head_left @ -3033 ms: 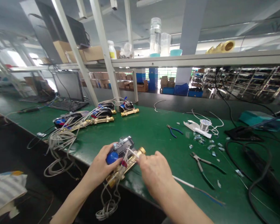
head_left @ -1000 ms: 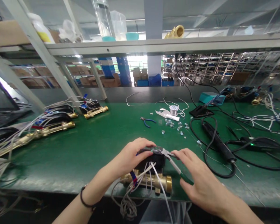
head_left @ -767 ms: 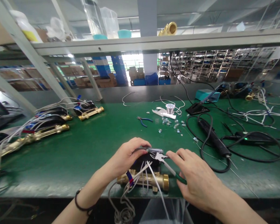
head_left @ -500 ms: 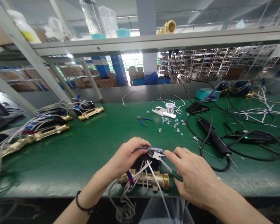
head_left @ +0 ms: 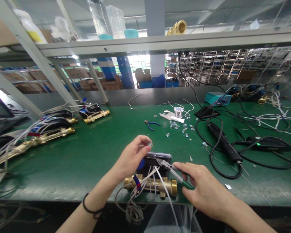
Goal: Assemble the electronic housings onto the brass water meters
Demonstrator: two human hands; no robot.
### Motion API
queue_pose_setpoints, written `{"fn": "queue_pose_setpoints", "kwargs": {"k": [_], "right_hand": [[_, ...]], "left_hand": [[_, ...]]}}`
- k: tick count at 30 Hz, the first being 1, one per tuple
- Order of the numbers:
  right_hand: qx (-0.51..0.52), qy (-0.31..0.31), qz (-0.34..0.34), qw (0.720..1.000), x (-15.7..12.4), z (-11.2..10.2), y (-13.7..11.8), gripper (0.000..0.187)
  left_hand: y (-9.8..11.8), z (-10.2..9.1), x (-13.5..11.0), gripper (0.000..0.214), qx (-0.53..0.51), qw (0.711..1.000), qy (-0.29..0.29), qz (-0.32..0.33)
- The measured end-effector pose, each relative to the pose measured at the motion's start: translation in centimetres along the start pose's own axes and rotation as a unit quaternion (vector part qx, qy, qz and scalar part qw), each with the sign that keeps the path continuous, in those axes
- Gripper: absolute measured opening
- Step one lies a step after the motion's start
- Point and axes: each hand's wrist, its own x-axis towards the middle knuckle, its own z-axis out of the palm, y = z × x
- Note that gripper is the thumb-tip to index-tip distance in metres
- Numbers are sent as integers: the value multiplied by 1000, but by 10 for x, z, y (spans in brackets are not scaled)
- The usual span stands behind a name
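Observation:
In front of me lies a brass water meter body (head_left: 169,187) with a black box and a clear-edged cover (head_left: 158,155) on top. Grey and white wires (head_left: 145,186) run out of it to a coil below the bench edge. My right hand (head_left: 201,186) grips green-handled cutting pliers (head_left: 177,176), whose jaws are at the front of the black box. My left hand (head_left: 135,155) is raised at the cover's left end. Its thumb and fingers pinch a small clear-greenish piece (head_left: 149,145), too small to name.
Blue-handled nippers (head_left: 151,124), a solder spool (head_left: 178,112) and several small connector-like bits (head_left: 174,125) lie ahead. On the right are a black soldering-iron-like tool (head_left: 224,142) and cables. More brass bodies (head_left: 50,136) stand on the left, under a shelf (head_left: 140,45).
My left hand has lifted off the cover, up and left, with the small piece. The white scrap at the pliers' jaws is gone from there; a white scrap shows on the bench.

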Motion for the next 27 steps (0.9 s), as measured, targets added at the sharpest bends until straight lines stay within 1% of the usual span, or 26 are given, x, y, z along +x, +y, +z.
{"fn": "queue_pose_setpoints", "kwargs": {"k": [3,4,6,8,10,14,16,21,27], "right_hand": [[-12,3,-24,1000,-1,-5,1,58],[-24,8,-32,999,0,-7,-1,59],[-60,14,-50,997,2,-12,-7,60],[-110,18,-67,992,7,-15,-15,60],[-164,16,-85,983,13,-17,-24,59],[-237,5,-112,965,24,-16,-37,53],[-257,4,-117,959,28,-15,-42,52],[-296,-1,-128,947,33,-14,-51,52],[-319,-14,-124,940,33,-10,-55,43]], "left_hand": [[-3,-10,5,17,-82,994,67,-30],[-4,-14,5,17,-100,991,79,-38],[-6,-22,3,18,-118,988,82,-51],[-5,-27,-2,20,-115,989,69,-57],[-4,-28,-9,20,-90,993,45,-58],[-3,-28,-19,32,3,998,-29,-64],[-4,-29,-20,31,51,996,-50,-61],[-9,-32,-19,23,118,990,-65,-44],[-8,-33,-18,22,133,988,-62,-39]]}}
